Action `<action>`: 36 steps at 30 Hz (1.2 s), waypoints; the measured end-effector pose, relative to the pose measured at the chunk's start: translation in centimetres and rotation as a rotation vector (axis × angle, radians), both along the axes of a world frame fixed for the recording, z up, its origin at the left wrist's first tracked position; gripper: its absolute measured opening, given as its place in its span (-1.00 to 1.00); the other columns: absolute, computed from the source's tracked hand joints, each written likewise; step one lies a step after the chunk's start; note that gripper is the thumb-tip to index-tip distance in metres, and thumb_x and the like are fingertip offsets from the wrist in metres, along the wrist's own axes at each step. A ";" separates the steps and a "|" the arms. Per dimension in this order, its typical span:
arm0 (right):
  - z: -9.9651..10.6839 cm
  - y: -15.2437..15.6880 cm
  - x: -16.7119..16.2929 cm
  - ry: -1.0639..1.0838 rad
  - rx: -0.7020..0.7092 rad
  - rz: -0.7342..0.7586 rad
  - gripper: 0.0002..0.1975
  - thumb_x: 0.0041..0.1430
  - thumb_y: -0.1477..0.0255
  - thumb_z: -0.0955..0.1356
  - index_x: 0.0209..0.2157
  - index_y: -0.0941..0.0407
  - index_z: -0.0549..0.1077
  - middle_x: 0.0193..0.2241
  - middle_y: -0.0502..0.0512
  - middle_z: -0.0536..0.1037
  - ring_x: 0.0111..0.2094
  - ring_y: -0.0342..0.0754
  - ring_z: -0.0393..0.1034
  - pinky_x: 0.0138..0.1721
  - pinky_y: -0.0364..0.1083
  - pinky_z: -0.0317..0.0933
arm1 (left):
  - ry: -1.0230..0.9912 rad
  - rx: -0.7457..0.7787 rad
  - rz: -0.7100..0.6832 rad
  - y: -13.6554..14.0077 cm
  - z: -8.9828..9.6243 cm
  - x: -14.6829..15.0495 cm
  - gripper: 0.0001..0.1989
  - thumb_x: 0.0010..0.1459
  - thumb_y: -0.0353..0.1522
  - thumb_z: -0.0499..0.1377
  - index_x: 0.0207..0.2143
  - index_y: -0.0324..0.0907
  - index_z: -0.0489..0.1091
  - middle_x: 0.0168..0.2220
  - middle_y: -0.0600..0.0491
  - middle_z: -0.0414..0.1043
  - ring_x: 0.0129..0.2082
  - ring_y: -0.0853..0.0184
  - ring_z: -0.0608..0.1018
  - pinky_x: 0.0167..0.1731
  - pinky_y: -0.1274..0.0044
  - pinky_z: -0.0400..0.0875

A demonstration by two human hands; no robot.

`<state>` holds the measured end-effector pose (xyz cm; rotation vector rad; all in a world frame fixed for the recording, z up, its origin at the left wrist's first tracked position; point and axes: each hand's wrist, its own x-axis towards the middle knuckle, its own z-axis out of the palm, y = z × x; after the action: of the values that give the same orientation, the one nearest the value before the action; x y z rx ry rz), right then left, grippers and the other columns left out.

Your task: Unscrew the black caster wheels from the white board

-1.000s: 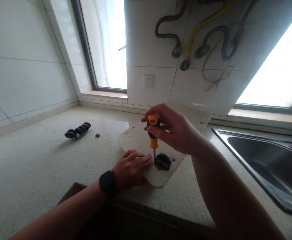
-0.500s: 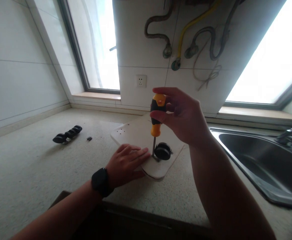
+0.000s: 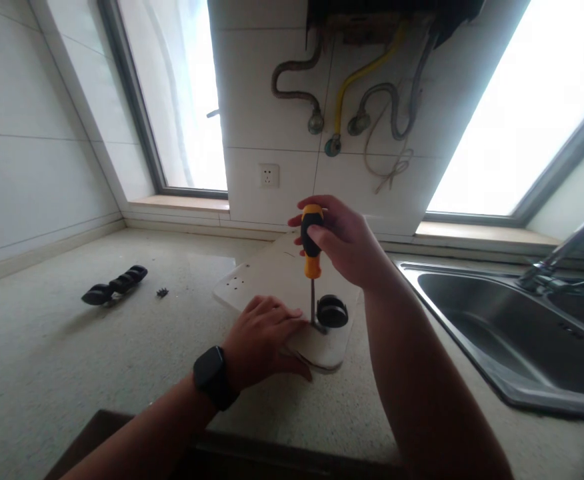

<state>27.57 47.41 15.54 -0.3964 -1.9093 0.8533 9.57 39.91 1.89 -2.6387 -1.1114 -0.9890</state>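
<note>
My right hand [image 3: 339, 243] is wrapped round the yellow-and-black handle of a screwdriver [image 3: 313, 267], which stands nearly upright. Its tip meets the base of a black caster wheel [image 3: 333, 311] near the front corner of a white board [image 3: 267, 270]. Any screw under the tip is too small to make out. My left hand [image 3: 267, 337] lies on the board's left edge, fingers stretched out, fingertips close to the screwdriver tip. A dark watch is on the left wrist. Several small holes show at the board's left corner.
On the counter [image 3: 122, 347] at left lie several black casters [image 3: 115, 285] in a row and a small pile of screws [image 3: 162, 292]. A steel sink [image 3: 492, 333] with a faucet [image 3: 547, 270] is at right. Pipes and a socket [image 3: 269, 175] are on the back wall.
My view has shifted, so the scene sits lower and farther left. The fingers of my right hand have changed their hold on the screwdriver handle. My left hand still rests on the board.
</note>
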 end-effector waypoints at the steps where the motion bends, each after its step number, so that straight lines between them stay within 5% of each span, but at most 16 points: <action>1: 0.1 0.1 0.2 -0.010 0.050 -0.081 -0.69 0.16 0.36 0.43 -0.06 0.08 0.40 -0.22 0.03 0.53 -0.31 -0.15 0.46 -0.29 -0.09 0.42 | -0.004 -0.082 -0.013 0.2 0.9 0.2 -0.21 -0.14 0.21 0.31 0.01 -0.10 0.51 -0.03 -0.01 0.60 -0.09 0.10 0.51 -0.06 0.26 0.27; 4: 0.7 -0.1 0.9 -0.033 0.137 -0.242 -0.60 -0.03 0.29 0.57 -0.16 0.07 0.48 -0.31 -0.04 0.48 -0.38 -0.19 0.35 -0.36 -0.13 0.37 | -0.093 -0.294 -0.055 1.3 3.8 0.5 -0.42 0.03 0.11 0.29 -0.06 -0.08 0.56 -0.11 0.00 0.62 -0.07 0.13 0.54 -0.02 0.27 0.30; 9: 1.8 -1.2 2.5 -0.056 0.027 -0.203 -0.50 -0.14 0.33 0.62 -0.11 0.09 0.55 -0.41 -0.05 0.51 -0.49 -0.19 0.36 -0.46 -0.14 0.37 | -0.418 -0.618 -0.266 4.0 6.0 1.0 -0.72 0.24 -0.18 0.28 -0.07 -0.12 0.57 -0.04 -0.02 0.62 -0.06 0.25 0.60 -0.01 0.38 0.42; 13: 1.9 -1.4 4.1 -0.123 -0.028 -0.004 -0.41 0.06 0.44 0.52 0.15 0.03 0.41 -0.13 0.10 0.58 -0.21 -0.07 0.55 -0.18 -0.06 0.51 | -0.518 -0.661 -0.370 5.1 5.5 1.9 -0.77 0.23 -0.24 0.31 -0.10 -0.12 0.61 -0.09 -0.01 0.64 -0.09 0.26 0.62 0.01 0.39 0.43; 17: 1.3 -1.2 4.5 -0.149 -0.035 0.164 -0.34 0.19 0.59 0.38 0.27 -0.06 0.20 0.07 0.16 0.49 0.04 -0.01 0.50 0.04 0.03 0.47 | -0.603 -0.624 -0.416 5.0 4.8 2.6 -0.80 0.22 -0.29 0.32 -0.11 -0.11 0.61 -0.09 -0.01 0.63 -0.07 0.27 0.60 0.01 0.39 0.43; 19: 1.2 -1.0 4.0 -0.132 -0.034 0.137 -0.49 0.21 0.60 0.34 0.17 -0.02 0.30 0.08 0.16 0.48 0.05 0.00 0.50 0.04 0.04 0.46 | -0.647 -0.610 -0.372 4.9 4.5 2.8 -0.83 0.19 -0.29 0.35 -0.18 -0.13 0.63 -0.17 0.00 0.64 -0.12 0.27 0.61 -0.01 0.38 0.44; 22: 1.5 -1.0 3.0 -0.152 0.073 -0.122 -0.64 0.21 0.47 0.40 0.05 0.00 0.45 0.00 0.13 0.46 -0.07 -0.03 0.50 -0.13 -0.03 0.51 | -0.692 -0.602 -0.283 5.0 4.1 3.0 -0.85 0.13 -0.27 0.38 -0.28 -0.15 0.62 -0.23 0.01 0.64 -0.18 0.27 0.61 -0.05 0.38 0.45; 25: 1.8 -1.0 2.6 -0.192 0.172 -0.329 -0.60 0.03 0.30 0.55 -0.06 0.03 0.57 -0.19 0.08 0.44 -0.23 -0.06 0.44 -0.28 -0.07 0.49 | -0.697 -0.627 -0.242 5.1 3.5 3.3 -0.84 0.12 -0.26 0.39 -0.30 -0.15 0.63 -0.24 0.01 0.64 -0.21 0.26 0.61 -0.07 0.38 0.44; 30: 1.6 -0.7 3.1 -0.216 0.037 -0.235 -0.46 -0.06 0.31 0.60 0.01 0.02 0.54 -0.25 0.04 0.52 -0.31 -0.10 0.47 -0.28 -0.06 0.50 | -0.712 -0.688 -0.216 5.2 2.3 3.7 -0.81 0.07 -0.24 0.42 -0.34 -0.17 0.63 -0.30 0.00 0.64 -0.25 0.25 0.60 -0.12 0.39 0.42; 36: 1.6 -1.0 4.4 -0.366 -0.015 0.010 -0.51 0.07 0.39 0.54 0.06 0.02 0.48 -0.10 0.09 0.57 -0.13 -0.06 0.55 -0.17 -0.11 0.51 | -0.756 -0.743 -0.272 5.1 0.9 3.7 -0.74 0.00 -0.22 0.46 -0.35 -0.21 0.58 -0.30 0.00 0.61 -0.27 0.26 0.59 -0.16 0.42 0.43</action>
<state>31.95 46.40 17.14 -0.5849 -2.2413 0.8452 13.29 45.06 2.76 -3.1026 -1.5039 -2.0999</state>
